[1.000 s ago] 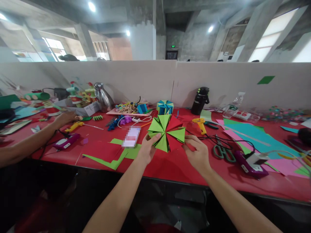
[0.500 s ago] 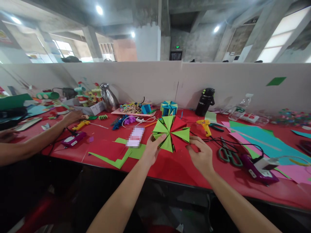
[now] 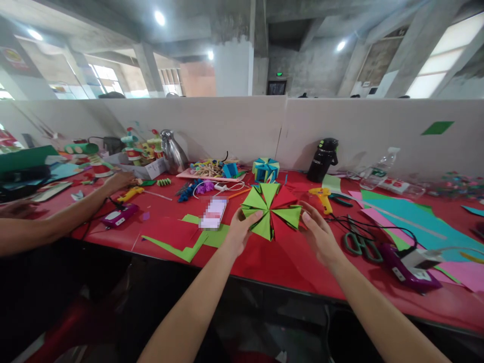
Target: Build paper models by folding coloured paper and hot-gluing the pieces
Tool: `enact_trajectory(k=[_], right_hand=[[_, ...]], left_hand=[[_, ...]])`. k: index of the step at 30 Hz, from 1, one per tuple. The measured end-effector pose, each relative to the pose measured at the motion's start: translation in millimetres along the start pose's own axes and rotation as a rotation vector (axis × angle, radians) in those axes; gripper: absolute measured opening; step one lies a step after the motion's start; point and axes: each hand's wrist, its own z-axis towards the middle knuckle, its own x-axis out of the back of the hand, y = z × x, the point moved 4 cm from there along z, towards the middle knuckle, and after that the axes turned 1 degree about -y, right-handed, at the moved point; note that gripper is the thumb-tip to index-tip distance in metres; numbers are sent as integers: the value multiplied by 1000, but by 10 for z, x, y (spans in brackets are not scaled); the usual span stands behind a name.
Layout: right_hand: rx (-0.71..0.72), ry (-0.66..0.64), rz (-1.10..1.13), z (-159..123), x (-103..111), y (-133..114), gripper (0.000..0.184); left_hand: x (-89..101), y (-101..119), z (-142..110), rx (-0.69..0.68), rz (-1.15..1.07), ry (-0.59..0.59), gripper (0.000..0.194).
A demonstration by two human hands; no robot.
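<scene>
Work piece is a folded red-and-green paper wheel (image 3: 267,208), held just above the red bench (image 3: 280,275) in front of the wearer, face tilted up toward the camera. Green wedges show on most of it, red ones between.

Left hand (image 3: 242,231): grip closed on the wheel's near-left edge, thumb flat on top of a green wedge, fingers tucked underneath. Right hand (image 3: 319,231): thumb and fingers parted, grip slack, sitting right at the wheel's right tip. Nothing visibly clamped in it; can't say for sure whether the fingertips touch the paper, the gap is too small to read.

Around it: blue-and-pale-green paper ring (image 3: 265,170) standing behind the wheel. Phone (image 3: 214,214) to the left, partly on green paper (image 3: 217,237); red sheets (image 3: 170,231) beside that. Right side: yellow glue gun (image 3: 322,198), pliers (image 3: 342,200) next to it, scissors (image 3: 361,248) lying with handles toward the wearer, purple power box (image 3: 410,272) with a white plug in it. Black flask (image 3: 323,161) upright near the partition (image 3: 227,121).

Far left: a co-worker's hand (image 3: 123,182) near another glue gun (image 3: 130,194).
</scene>
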Motion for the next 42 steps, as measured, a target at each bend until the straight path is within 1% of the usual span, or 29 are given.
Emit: enact_trajectory(k=[2, 5, 9, 13, 16, 18, 22, 26, 32, 34, 37, 39, 42], right_hand=[[-80, -10, 36, -4, -29, 29, 54], [-125, 20, 48, -31, -69, 27, 57], [-106, 54, 83, -54, -105, -20, 53], [-89, 99, 164, -50, -109, -34, 49], [-88, 114, 223, -53, -124, 3, 48], [-92, 96, 241, -67, -148, 40, 50], [-114, 32, 225, -91, -176, 111, 53], [-113, 31, 159, -52, -110, 140, 54], [-81, 14, 77, 0, -23, 62, 55], [-83, -2, 68, -14, -35, 21, 56], [-121, -51, 91, -44, -91, -12, 57], [-154, -46, 100, -55, -113, -9, 57], [-165, 16, 104, -51, -104, 14, 58]], left_hand=[[-32, -1, -13, -3, 38, -28, 60], [-39, -9, -4, -32, 106, -39, 61], [-4, -39, 21, -52, 99, -2, 63], [15, -102, -2, -14, 45, 60, 68], [-32, -163, -29, 36, 20, 8, 69], [-55, -182, -31, 39, -1, -11, 67], [-41, -144, -3, -8, -62, 14, 62], [-7, -92, 18, -21, -70, 28, 60], [18, -106, 8, -2, 8, 45, 73], [16, -114, 0, 0, 44, 39, 73], [0, -113, -14, 0, 68, 24, 72], [-10, -104, -22, -1, 67, 30, 71], [-35, -89, -30, -8, 74, 12, 68]])
